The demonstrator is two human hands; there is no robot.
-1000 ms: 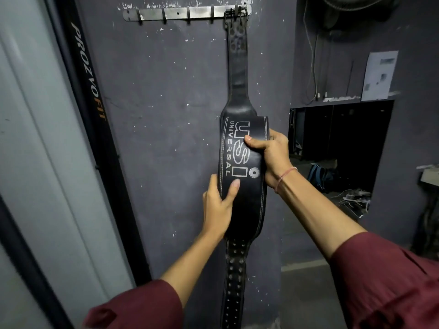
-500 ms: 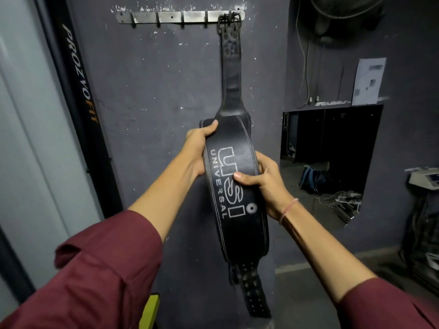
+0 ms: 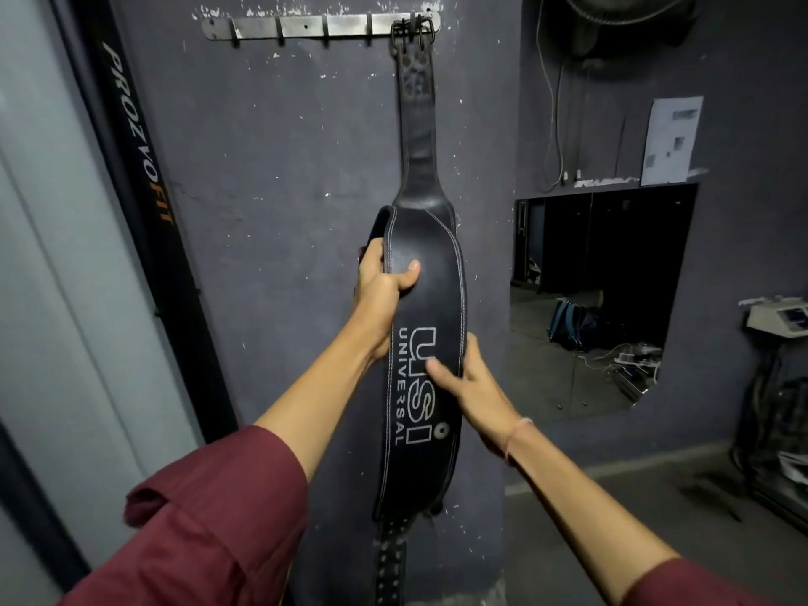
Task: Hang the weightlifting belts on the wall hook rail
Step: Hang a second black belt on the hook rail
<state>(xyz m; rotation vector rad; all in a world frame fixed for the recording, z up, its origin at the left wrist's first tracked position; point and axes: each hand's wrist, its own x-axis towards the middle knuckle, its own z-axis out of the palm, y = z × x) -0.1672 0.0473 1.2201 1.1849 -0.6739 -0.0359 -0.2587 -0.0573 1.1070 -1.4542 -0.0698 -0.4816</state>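
Observation:
A black leather weightlifting belt (image 3: 426,299) with white "USI UNIVERSAL" lettering hangs by its buckle from the rightmost hook of the metal hook rail (image 3: 315,26) on the dark wall. My left hand (image 3: 384,286) grips the belt's left edge near the top of the wide part, thumb across the front. My right hand (image 3: 470,382) holds the right edge lower down, thumb on the lettering and fingers behind. The studded strap end hangs below the wide part.
The rail's other hooks to the left carry nothing. A black frame with "PROZVOFIT" lettering (image 3: 135,137) leans along the left. To the right is a wall opening (image 3: 603,299) with a backpack and cables inside, a paper sheet above it, and equipment at the far right.
My left hand moved from the belt's lower left edge up to the top of the wide part. My right hand slid down its right edge. The wide part now lies lower and straighter.

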